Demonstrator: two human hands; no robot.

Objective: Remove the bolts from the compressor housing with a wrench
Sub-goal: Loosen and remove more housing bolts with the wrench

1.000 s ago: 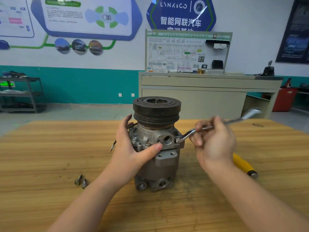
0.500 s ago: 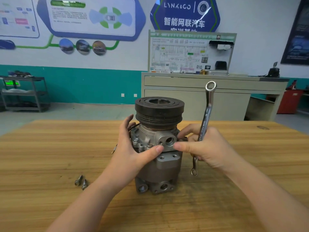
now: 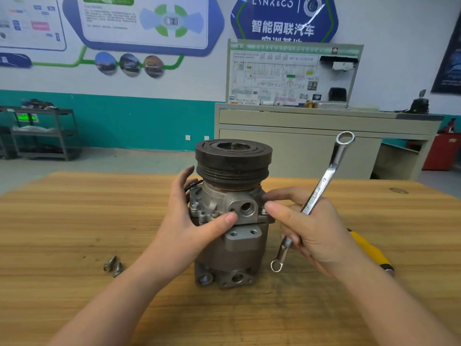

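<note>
Bright steel formed the double-ended ring wrench (image 3: pixel 321 191), which the right hand (image 3: pixel 314 233) held in a closed grip about the lower part of the shaft. The wrench stood tilted, its upper ring leaning up and to the right, clear of the housing, and its lower ring hanging below the palm, just above the surface (image 3: pixel 74 221). The thumb and forefinger of the same hand reached left to a bolt (image 3: pixel 264 211) at the right shoulder of the compressor housing (image 3: pixel 232 248); whether they pinched the bolt or only touched it could not be told.

The left hand (image 3: pixel 189 228) was wrapped round the left side of the housing, thumb pressed across the front face beside the round port, fingers extended up behind the body. Further bolts (image 3: pixel 195 205) remained seated in the left flange next to this hand.

The housing stood upright near the middle of the surface, with the dark grooved pulley (image 3: pixel 233 158) uppermost. Two removed bolts (image 3: pixel 112 265) lay together on the wood toward the left near corner, well apart from the housing. A yellow-handled tool (image 3: pixel 371 250) lay behind the right wrist, toward the right edge, partly hidden.

Beyond the far edge stood a beige cabinet (image 3: pixel 299 141) carrying a diagram board (image 3: pixel 274 76).
</note>
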